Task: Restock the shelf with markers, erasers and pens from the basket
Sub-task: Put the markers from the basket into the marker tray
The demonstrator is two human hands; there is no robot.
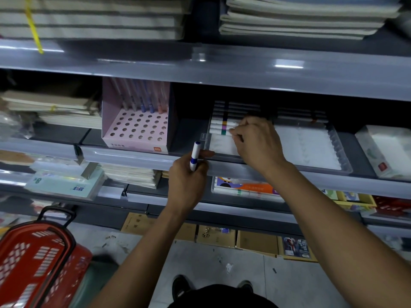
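My left hand (186,181) grips a white marker with a blue cap (195,154), held upright in front of the middle shelf's edge (133,156). My right hand (258,141) reaches into a clear plastic tray (333,147) on that shelf, fingers curled on a white marker (231,131) at the front of a row of white markers with coloured bands (222,121). The red shopping basket (37,263) stands on the floor at lower left; its contents are not visible.
A pink pen display box (135,130) with holes and several pens stands left of the tray. A white box (387,150) sits at right. Stacks of notebooks (89,16) fill the upper shelf. Cardboard boxes (255,241) line the floor under the shelves.
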